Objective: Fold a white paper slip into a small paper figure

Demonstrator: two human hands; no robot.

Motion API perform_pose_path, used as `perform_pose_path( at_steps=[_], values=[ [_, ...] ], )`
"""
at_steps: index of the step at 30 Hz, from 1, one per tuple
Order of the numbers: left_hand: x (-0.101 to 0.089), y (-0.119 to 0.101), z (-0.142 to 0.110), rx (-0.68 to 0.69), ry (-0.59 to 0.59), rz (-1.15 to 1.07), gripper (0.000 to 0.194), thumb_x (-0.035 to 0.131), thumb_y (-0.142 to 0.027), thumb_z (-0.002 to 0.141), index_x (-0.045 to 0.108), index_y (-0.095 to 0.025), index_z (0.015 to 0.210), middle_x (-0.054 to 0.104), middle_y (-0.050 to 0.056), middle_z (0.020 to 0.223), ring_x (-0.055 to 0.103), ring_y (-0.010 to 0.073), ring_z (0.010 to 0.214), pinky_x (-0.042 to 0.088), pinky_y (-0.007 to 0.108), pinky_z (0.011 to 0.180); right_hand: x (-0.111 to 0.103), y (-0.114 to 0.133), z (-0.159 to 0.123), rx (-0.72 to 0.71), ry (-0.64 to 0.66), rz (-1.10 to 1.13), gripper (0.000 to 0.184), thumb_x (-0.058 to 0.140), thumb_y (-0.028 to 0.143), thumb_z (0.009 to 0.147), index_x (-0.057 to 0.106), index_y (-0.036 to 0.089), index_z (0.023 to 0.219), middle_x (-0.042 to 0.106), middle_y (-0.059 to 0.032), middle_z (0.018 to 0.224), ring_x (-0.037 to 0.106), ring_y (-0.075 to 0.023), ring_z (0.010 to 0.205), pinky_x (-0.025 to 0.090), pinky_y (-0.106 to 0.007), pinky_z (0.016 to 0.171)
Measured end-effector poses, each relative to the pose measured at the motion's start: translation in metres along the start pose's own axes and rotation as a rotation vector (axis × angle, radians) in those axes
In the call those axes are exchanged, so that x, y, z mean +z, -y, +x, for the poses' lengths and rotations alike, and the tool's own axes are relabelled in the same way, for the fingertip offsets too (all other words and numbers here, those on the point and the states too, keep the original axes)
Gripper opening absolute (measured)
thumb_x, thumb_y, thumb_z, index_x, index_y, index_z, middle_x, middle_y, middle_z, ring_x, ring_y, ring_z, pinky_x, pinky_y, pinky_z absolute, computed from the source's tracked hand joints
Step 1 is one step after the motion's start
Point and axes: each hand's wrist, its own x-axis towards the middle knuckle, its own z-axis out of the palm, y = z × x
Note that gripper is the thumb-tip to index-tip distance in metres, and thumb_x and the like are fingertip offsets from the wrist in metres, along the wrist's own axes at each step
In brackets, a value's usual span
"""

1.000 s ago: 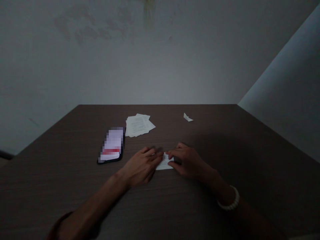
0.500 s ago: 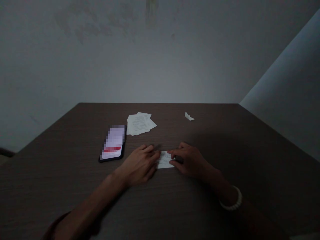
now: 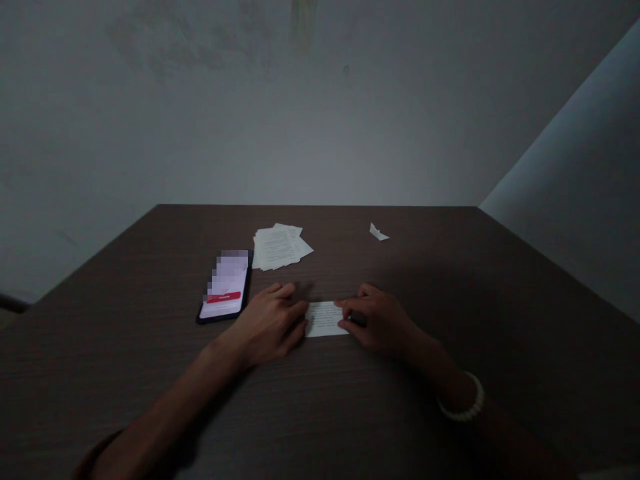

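Dark wood-grain table [image 3: 100,347] under the head camera, and the action sits mid-table: a narrow printed paper slip [image 3: 323,319] lying flat between both hands. The left hand [image 3: 267,325] is open, palm down, its fingers just touching the slip's left end. The right hand [image 3: 380,317], white beaded bracelet [image 3: 463,398] on the wrist, presses curled fingertips onto the right end, pinning, not lifting. Toward the far edge, a loose paper stack [image 3: 277,247] and a small folded paper scrap [image 3: 379,233]; a smartphone [image 3: 225,285] lies left of the hands.

Smartphone [image 3: 224,285] beside left hand [image 3: 267,325], paper stack [image 3: 277,247] beyond
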Motion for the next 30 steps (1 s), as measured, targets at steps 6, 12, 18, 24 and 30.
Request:
perform_pose_path(
  at_steps=[6,12,18,24,30],
  values=[
    [0.004,0.002,-0.001,-0.009,0.003,0.031,0.026,0.049,-0.035,0.093,0.065,-0.016,0.087,0.055,0.008,0.078,0.051,0.0235,0.079,0.043,0.037,0.072,-0.002,-0.001,0.000,-0.045,-0.008,0.024,0.019,0.071,0.026,0.082,0.068,0.023,0.100,0.069,-0.0066,0.098,0.056,-0.0209,0.089,0.046,-0.032,0.076],
    [0.008,0.004,-0.002,0.006,-0.016,0.038,0.024,0.054,-0.035,0.092,0.066,-0.015,0.089,0.055,0.008,0.081,0.053,0.0238,0.082,0.046,0.038,0.074,-0.001,0.012,0.006,-0.175,0.031,-0.026,0.034,0.059,0.016,0.084,0.064,0.020,0.117,0.062,-0.0084,0.113,0.050,-0.0238,0.100,0.044,-0.037,0.086],
    [0.012,0.006,-0.003,0.005,-0.047,0.032,0.026,0.052,-0.037,0.093,0.066,-0.015,0.088,0.055,0.008,0.080,0.052,0.0224,0.078,0.047,0.036,0.071,0.005,0.023,0.011,-0.157,0.043,-0.075,0.040,0.054,0.013,0.082,0.060,0.019,0.122,0.057,-0.0105,0.114,0.048,-0.0250,0.101,0.042,-0.039,0.086],
    [0.017,0.010,-0.005,-0.008,-0.032,-0.002,0.026,0.049,-0.036,0.094,0.067,-0.016,0.094,0.058,0.009,0.084,0.054,0.0234,0.081,0.049,0.037,0.072,0.007,0.021,0.012,-0.227,0.049,0.015,0.026,0.055,0.009,0.080,0.063,0.016,0.104,0.062,-0.0083,0.112,0.050,-0.0240,0.101,0.042,-0.039,0.089],
    [0.015,0.010,-0.005,-0.007,-0.018,-0.044,0.026,0.050,-0.032,0.094,0.063,-0.016,0.110,0.065,0.010,0.100,0.054,0.0263,0.094,0.050,0.040,0.078,0.005,0.024,0.011,-0.248,0.045,0.119,0.025,0.059,0.010,0.079,0.061,0.017,0.103,0.063,-0.0082,0.111,0.052,-0.0238,0.101,0.043,-0.038,0.090]
  ],
)
